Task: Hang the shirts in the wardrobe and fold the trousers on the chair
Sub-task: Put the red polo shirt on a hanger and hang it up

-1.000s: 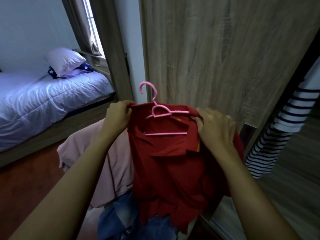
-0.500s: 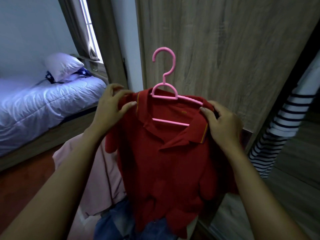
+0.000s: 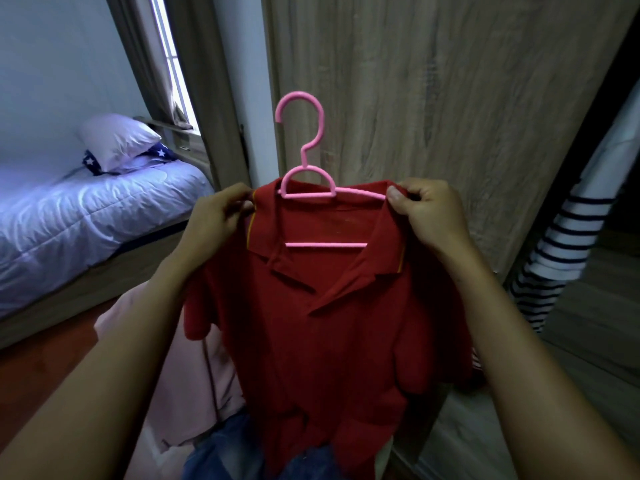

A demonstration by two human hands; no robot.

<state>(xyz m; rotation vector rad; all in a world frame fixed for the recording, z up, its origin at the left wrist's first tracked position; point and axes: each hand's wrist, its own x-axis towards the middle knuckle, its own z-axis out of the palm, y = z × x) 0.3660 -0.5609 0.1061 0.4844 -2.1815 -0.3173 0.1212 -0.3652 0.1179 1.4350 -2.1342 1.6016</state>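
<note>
Hanger [image 3: 304,174] now pokes well clear of the collar, so the red shirt [image 3: 325,327] looks properly seated on it, left hand [image 3: 218,216] and right hand [image 3: 426,216] both pinching its shoulders right in front of the wardrobe door [image 3: 433,109], about ready to hang, I'd guess.

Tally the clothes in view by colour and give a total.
Red: 1, the polo shirt on the pink hanger
Pink: 1 garment
Blue denim: 1
Striped navy and white: 1 top
Total: 4
</note>
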